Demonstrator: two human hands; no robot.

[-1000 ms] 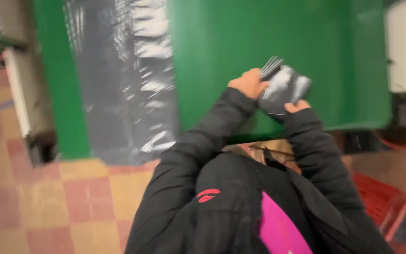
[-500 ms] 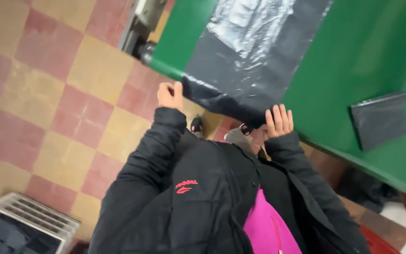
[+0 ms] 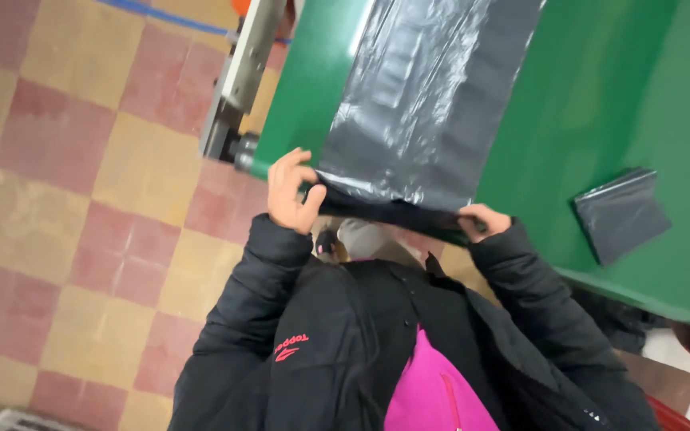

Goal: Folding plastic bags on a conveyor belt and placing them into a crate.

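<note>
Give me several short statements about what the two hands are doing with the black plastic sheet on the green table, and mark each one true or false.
1. Both hands grip the near edge of the long black plastic sheet. True: the left hand and the right hand each pinch it.
2. The sheet lies on a red table. False: the flat green table carries it.
3. A small folded black plastic bag lies on the table to the right, apart from the hands. True.
4. The right hand holds the folded bag. False: it holds the edge of the sheet.
5. The checkered red and yellow tiled floor is visible on the left. True.
</note>
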